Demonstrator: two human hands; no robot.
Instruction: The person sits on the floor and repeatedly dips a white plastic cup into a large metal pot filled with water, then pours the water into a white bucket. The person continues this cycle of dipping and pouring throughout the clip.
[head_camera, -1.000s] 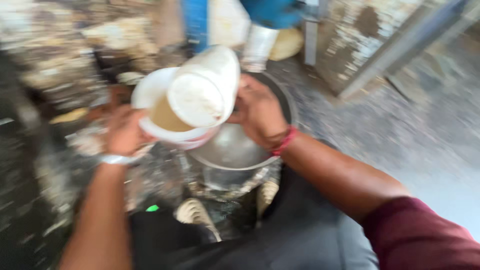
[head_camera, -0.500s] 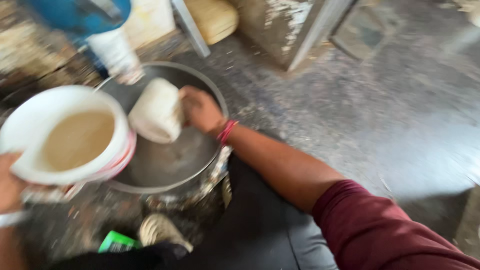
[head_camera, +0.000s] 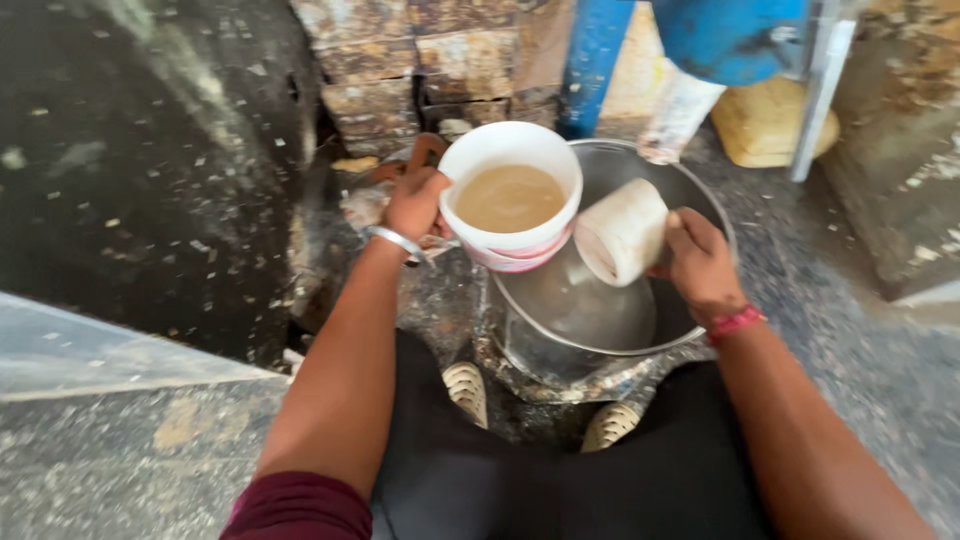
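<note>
White bucket (head_camera: 511, 205) of tan liquid: gripped at rim by left hand (head_camera: 415, 200), overlapping metal basin (head_camera: 700, 205) rim | white cup (head_camera: 622, 232): clasped in right hand (head_camera: 700, 262), long axis tilted, mouth toward bucket, just beside it.

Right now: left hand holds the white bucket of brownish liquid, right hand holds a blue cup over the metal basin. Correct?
One error: the cup in the right hand is white, not blue. The head view shows it tipped over the metal basin. The rest stands: the left hand holds the white bucket of brownish liquid.
</note>
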